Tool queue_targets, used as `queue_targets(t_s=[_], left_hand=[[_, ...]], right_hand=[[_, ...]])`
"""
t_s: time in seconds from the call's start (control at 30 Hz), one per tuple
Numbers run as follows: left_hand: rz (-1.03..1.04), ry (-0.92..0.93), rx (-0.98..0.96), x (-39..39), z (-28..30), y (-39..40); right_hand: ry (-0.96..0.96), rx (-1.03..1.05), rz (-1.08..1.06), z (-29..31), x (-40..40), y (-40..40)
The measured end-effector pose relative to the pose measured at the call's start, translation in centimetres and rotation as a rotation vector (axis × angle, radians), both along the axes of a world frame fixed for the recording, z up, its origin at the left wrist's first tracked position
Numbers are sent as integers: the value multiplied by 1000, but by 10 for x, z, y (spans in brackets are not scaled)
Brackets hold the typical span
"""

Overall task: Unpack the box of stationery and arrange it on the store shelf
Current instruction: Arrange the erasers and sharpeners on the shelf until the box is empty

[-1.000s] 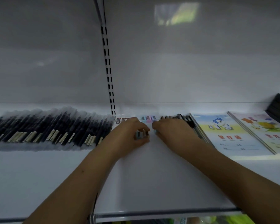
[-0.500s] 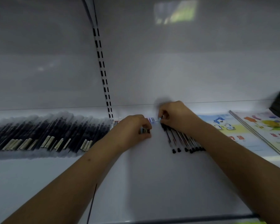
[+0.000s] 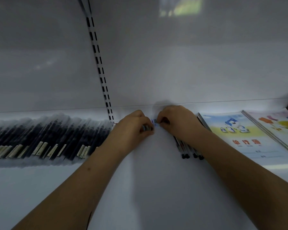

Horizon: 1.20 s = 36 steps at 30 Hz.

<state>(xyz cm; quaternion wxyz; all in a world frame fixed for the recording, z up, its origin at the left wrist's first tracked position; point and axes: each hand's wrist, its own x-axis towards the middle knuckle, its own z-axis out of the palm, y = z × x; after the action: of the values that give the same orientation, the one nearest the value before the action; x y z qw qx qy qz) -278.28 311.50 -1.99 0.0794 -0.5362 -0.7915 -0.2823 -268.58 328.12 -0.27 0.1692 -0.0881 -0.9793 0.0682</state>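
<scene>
Pens (image 3: 186, 149) lie between wrapped pens (image 3: 45, 135) and notebook (image 3: 236, 135).

shelf (image 3: 148, 188): wrapped pens (image 3: 45, 135) left | loose pens (image 3: 186, 150) centre (under arm) | notebooks (image 3: 236, 135) right

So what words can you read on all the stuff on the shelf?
"单行簿": red title on the blue notebook.
Smaller lines under that title: too blurred to read.
Right notebook: its red title is cut off, unreadable.
Small label between the hands: too small.
Pen labels: blurred.
</scene>
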Motion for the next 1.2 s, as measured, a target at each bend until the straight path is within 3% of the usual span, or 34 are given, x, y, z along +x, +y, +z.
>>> queue_targets(t_s=[0.27,0.4,0.63,0.77,0.97,1.2], left_hand=[[24,6,15,-1,-1,1],[59,8,59,-1,12,-13],[271,42,121,28,41,-126],[541,18,153,70,36,-255],[1151,-6,81,165,6,-474],[1819,-289,-86,321,-48,-640]], right_hand=[[34,8,33,-5,-4,-1],[178,-79,50,3,4,-2],[270,-196,170,36,7,-68],[262,-250,317,51,-5,-156],[182,-305,643,40,-21,-350],[-81,-268,1062,-5,11,-601]])
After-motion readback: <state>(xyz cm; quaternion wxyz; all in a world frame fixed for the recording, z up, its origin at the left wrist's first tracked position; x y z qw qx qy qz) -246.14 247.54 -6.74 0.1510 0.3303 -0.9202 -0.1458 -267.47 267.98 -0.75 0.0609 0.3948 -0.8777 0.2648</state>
